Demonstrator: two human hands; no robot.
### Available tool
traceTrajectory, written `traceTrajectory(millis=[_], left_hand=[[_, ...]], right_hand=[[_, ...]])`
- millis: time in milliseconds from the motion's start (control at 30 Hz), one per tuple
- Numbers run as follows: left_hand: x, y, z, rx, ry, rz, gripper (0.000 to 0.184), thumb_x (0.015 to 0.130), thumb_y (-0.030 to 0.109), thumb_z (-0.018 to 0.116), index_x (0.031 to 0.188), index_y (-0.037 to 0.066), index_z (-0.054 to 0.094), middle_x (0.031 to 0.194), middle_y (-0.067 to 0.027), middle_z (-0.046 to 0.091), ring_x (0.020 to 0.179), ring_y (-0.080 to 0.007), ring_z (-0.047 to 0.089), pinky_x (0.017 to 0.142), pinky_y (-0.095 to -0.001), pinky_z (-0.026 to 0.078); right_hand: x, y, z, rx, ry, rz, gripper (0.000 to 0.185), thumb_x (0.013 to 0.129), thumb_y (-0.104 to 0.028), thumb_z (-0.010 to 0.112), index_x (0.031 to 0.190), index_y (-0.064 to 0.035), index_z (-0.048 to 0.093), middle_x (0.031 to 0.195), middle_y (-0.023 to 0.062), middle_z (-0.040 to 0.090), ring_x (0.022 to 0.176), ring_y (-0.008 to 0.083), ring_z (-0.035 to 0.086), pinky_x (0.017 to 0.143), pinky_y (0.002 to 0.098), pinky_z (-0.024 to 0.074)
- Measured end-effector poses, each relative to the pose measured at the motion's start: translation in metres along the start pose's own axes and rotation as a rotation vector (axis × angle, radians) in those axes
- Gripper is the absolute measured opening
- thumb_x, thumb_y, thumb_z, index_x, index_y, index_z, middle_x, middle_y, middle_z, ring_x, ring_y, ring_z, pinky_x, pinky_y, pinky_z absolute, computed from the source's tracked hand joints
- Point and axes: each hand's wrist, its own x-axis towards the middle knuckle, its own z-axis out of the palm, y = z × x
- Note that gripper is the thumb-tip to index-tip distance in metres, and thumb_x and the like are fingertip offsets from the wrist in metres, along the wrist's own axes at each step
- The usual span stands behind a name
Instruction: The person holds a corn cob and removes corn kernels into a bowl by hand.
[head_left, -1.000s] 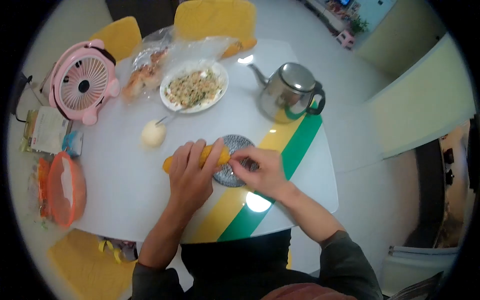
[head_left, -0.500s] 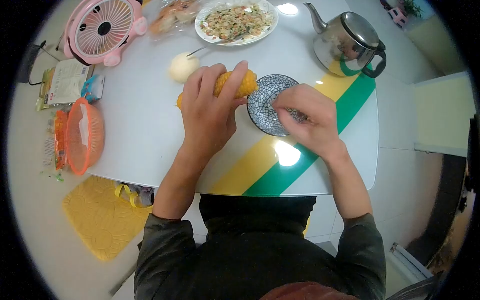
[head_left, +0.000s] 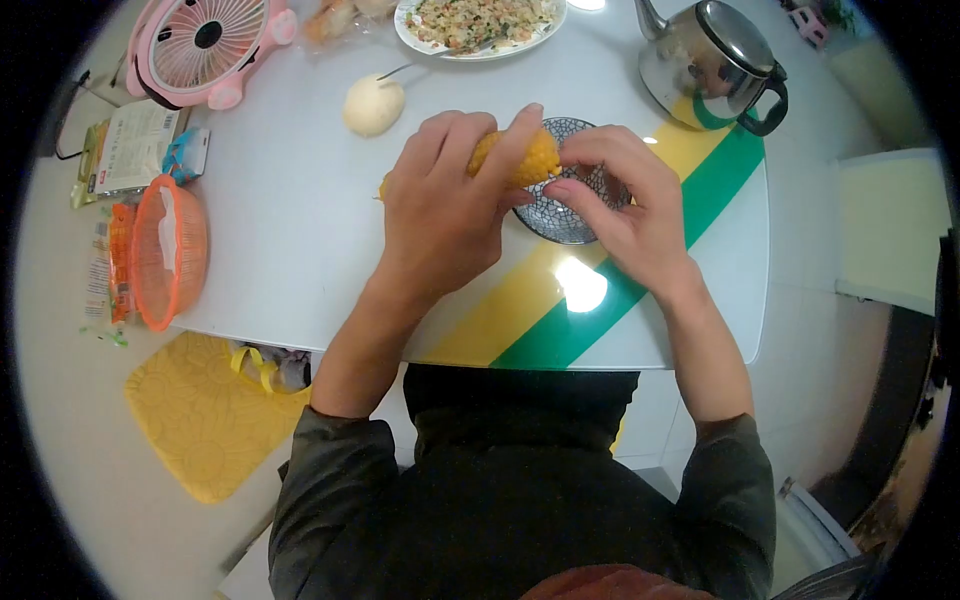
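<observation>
My left hand (head_left: 445, 205) is wrapped around a yellow corn cob (head_left: 528, 158), which lies sideways with its right end sticking out past my fingers. At that end are the thumb and forefinger of my right hand (head_left: 630, 195), one above and one below the tip, touching it. Beneath both hands stands a small bowl with a dark crackle pattern (head_left: 557, 228). Its inside is partly covered by my fingers, so I cannot tell all that it holds.
A pale round bun (head_left: 374, 106) sits beyond my left hand. Farther back is a plate (head_left: 480, 55) of fried rice with a utensil. A steel kettle (head_left: 705, 65) stands at right; a pink fan (head_left: 210, 50) and an orange basket (head_left: 190, 255) are at left.
My right hand has come up from over the bowl to the end of the corn cob, its fingers parting. My left hand and the cob have shifted slightly right.
</observation>
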Motion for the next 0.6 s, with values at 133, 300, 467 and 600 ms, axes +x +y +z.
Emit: traceTrajectory(millis=[133, 300, 467, 600], left_hand=[[-0.001, 0.001, 0.003, 0.011, -0.017, 0.022, 0.063, 0.086, 0.02, 0.079, 0.147, 0.012, 0.066, 0.112, -0.0109, 0.063, 0.105, -0.0333, 0.06, 0.091, -0.0434, 0.051], [0.0, 0.0, 0.002, 0.019, -0.021, 0.019, 0.063, 0.086, 0.02, 0.08, 0.147, 0.012, 0.066, 0.112, -0.0109, 0.062, 0.106, -0.0332, 0.059, 0.091, -0.0439, 0.051], [-0.001, -0.004, 0.003, 0.045, 0.012, -0.018, 0.071, 0.078, 0.015, 0.086, 0.146, 0.013, 0.065, 0.114, -0.0106, 0.063, 0.107, -0.0326, 0.062, 0.09, -0.0442, 0.051], [-0.001, -0.011, 0.0, 0.046, 0.029, -0.043, 0.073, 0.078, 0.014, 0.086, 0.147, 0.011, 0.064, 0.115, -0.0114, 0.063, 0.108, -0.0339, 0.061, 0.091, -0.0442, 0.052]], right_hand=[[-0.001, 0.005, 0.0, 0.029, -0.016, -0.022, 0.02, 0.088, -0.006, 0.085, 0.102, -0.0005, 0.073, 0.1, 0.0131, 0.075, 0.092, 0.0294, 0.07, 0.082, 0.0373, 0.056], [0.0, 0.001, 0.003, 0.087, -0.006, -0.014, 0.015, 0.09, -0.003, 0.082, 0.101, 0.0007, 0.072, 0.099, 0.0138, 0.074, 0.09, 0.0286, 0.07, 0.08, 0.0374, 0.0558], [0.001, 0.004, -0.002, 0.041, -0.001, -0.049, 0.012, 0.09, -0.002, 0.08, 0.099, -0.0008, 0.073, 0.099, 0.0119, 0.074, 0.09, 0.028, 0.07, 0.078, 0.0373, 0.0557], [0.004, 0.005, -0.008, -0.145, -0.003, -0.13, 0.015, 0.086, -0.005, 0.082, 0.099, -0.0042, 0.075, 0.099, 0.0084, 0.075, 0.093, 0.0282, 0.07, 0.079, 0.0375, 0.0566]])
